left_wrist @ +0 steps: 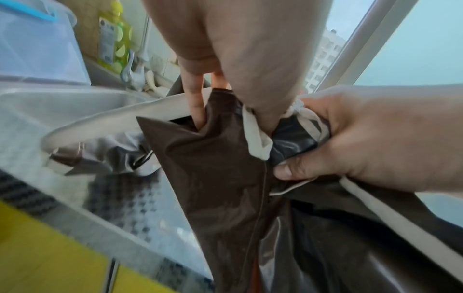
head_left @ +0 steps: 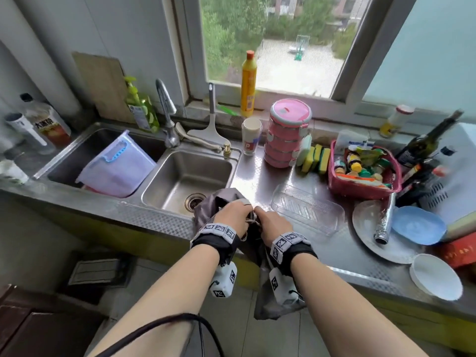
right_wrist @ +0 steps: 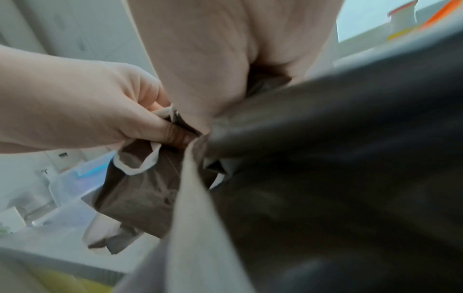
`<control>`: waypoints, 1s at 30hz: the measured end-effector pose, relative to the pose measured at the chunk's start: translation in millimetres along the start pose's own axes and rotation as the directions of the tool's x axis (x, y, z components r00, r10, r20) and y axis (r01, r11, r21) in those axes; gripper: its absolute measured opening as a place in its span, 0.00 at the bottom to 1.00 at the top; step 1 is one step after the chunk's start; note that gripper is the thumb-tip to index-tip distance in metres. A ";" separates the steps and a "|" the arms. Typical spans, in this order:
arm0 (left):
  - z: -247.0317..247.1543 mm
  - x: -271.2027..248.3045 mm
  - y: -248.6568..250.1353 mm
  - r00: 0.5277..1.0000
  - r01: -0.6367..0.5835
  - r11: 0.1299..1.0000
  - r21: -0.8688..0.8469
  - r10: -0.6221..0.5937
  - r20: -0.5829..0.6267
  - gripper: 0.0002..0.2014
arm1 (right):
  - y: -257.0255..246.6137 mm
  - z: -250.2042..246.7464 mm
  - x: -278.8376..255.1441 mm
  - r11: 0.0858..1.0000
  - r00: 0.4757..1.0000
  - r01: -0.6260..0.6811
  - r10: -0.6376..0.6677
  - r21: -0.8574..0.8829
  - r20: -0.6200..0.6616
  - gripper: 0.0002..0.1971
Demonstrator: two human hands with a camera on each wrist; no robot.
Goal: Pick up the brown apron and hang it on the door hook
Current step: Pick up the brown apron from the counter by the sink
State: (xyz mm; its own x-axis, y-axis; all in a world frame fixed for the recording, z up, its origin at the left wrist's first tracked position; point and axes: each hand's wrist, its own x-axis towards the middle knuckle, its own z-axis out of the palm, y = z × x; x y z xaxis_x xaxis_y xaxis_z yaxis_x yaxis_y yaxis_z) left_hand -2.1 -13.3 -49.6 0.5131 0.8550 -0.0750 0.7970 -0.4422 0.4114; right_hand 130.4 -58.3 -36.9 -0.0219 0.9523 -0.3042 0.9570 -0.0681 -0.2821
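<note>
The brown apron (head_left: 213, 203) with pale trim is bunched at the counter's front edge, beside the right sink basin (head_left: 185, 176). Its lower part hangs down the cabinet front between my forearms. My left hand (head_left: 240, 211) grips the gathered fabric with curled fingers. Right beside it, almost touching, my right hand (head_left: 262, 217) grips the same bunch. In the left wrist view my left fingers (left_wrist: 195, 103) dig into a fold of the apron (left_wrist: 213, 178), and the right hand (left_wrist: 363, 138) clutches cloth and strap. The apron (right_wrist: 140, 194) fills the right wrist view. No door hook is in view.
A purple tub (head_left: 118, 168) lies in the left basin, behind it the faucet (head_left: 167, 112). A clear plastic tray (head_left: 306, 210) sits just right of my hands. Farther right are a pink stacked lunch box (head_left: 286, 137), sponges, a red basket (head_left: 365, 173), plates and a foil roll (head_left: 385, 220).
</note>
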 end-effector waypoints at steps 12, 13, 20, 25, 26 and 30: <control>-160.3 12.2 78.5 0.947 -0.034 0.980 0.194 0.094 -0.307 0.17 | -34.6 -163.6 -35.9 0.991 0.942 0.071 -0.031 0.109 -0.335 0.25; -172.8 13.9 84.8 0.945 -0.028 0.980 0.198 0.091 -0.314 0.18 | -36.5 -175.1 -37.7 0.992 0.931 0.074 -0.031 0.106 -0.364 0.25; -229.7 22.7 118.1 0.915 -0.053 0.975 0.215 0.134 -0.381 0.17 | -39.1 -234.2 -47.7 0.989 0.856 0.115 -0.050 0.094 -0.515 0.20; -237.7 25.3 128.3 0.912 -0.060 0.974 0.220 0.143 -0.385 0.18 | -35.3 -244.6 -47.8 0.984 0.844 0.133 -0.050 0.118 -0.534 0.14; -238.1 24.6 129.4 0.909 -0.066 0.975 0.210 0.146 -0.391 0.20 | -33.2 -245.8 -48.4 0.982 0.837 0.142 -0.053 0.124 -0.544 0.14; -247.7 20.0 126.3 0.839 -0.065 0.989 0.134 0.127 -0.529 0.34 | -17.8 -254.5 -53.0 0.976 0.802 0.138 -0.010 0.169 -0.598 0.19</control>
State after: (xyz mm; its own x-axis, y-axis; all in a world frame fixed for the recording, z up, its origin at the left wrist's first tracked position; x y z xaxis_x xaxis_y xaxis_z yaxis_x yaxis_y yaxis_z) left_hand 29.9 15.0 225.9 0.3635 0.8045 0.4698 0.7973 -0.5295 0.2898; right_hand 188.2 -32.0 215.9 0.1461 0.9418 0.3029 0.8817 0.0149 -0.4716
